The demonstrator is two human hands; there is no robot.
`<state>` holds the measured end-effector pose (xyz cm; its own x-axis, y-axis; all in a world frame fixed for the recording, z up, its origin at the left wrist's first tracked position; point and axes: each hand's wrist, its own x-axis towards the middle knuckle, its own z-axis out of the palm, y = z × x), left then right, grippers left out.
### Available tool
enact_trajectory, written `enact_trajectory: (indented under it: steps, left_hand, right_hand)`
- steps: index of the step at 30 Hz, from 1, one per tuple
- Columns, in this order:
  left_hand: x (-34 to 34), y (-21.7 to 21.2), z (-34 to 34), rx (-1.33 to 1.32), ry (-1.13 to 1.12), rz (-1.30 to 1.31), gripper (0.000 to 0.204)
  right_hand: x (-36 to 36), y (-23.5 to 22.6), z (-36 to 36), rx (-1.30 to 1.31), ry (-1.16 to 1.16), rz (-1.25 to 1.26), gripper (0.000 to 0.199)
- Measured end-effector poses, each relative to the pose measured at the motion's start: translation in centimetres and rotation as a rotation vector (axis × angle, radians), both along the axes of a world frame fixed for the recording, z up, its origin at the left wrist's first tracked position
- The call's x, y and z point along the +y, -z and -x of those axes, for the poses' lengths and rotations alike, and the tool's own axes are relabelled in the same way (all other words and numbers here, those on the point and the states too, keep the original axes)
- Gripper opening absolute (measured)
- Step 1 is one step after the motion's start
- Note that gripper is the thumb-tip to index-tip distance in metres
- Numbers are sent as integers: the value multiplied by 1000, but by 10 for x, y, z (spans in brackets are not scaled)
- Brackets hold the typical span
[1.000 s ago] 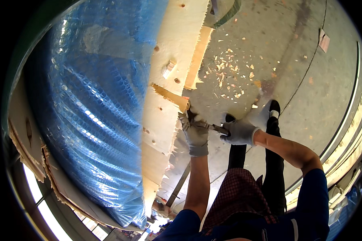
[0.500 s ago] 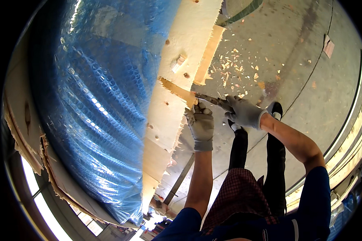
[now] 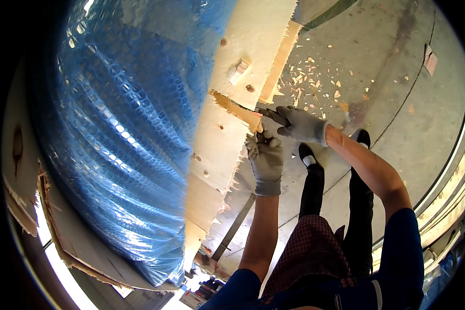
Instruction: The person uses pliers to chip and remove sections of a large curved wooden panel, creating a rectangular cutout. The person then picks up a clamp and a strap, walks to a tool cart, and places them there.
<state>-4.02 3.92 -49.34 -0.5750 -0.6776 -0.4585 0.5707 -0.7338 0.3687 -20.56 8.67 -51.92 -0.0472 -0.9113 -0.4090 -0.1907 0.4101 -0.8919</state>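
A pale plywood panel (image 3: 206,150) with a ragged, splintered edge runs alongside a bundle in blue bubble wrap (image 3: 119,134). A cut crosses the panel, and a splintered wood strip (image 3: 249,118) is partly raised there. My left hand (image 3: 266,160), in a grey glove, has its fingers curled up at the strip's outer end; the fingertips are partly hidden. My right hand (image 3: 306,126), also gloved, is closed around a dark narrow tool (image 3: 272,114). The tool's tip reaches the cut beside the strip; its exact kind is unclear.
Wood chips (image 3: 315,77) lie scattered on the grey concrete floor (image 3: 387,88). A small wood block (image 3: 239,71) rests on the panel. A long bar (image 3: 234,227) lies below my left forearm. Boards (image 3: 444,206) are stacked at the right, and rough-edged plywood (image 3: 82,258) stands at lower left.
The right hand and tool have shifted left and slightly up, closer to the panel. The strip now stands out more from the cut. The whole view has shifted a little.
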Motion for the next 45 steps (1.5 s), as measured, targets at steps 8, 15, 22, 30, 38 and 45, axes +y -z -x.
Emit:
enact_trajectory:
  steps: [8,15,22,30,38,45]
  left_hand:
    - [0,2,-1,63,27,49,26]
    - [3,-6,1,-15,-42,50,28]
    - [-2,-16,2,-23,-27,-7,25]
    - [6,-3,15,-90,-182,-10,36]
    - [-19,11,-5,180,-147,-48,30]
    - [-9,-23,-6,-49,-305,-124,27]
  right_hand:
    - [-40,5,-2,37,17,130,36]
    - [-46,20,-28,267,172,114,38]
    - [-64,43,-23,446,95,73,39]
    - [-53,46,-18,483,116,147,36]
    - [-50,42,-25,534,241,279,25]
    - [-91,97,-46,1017,-113,414,28]
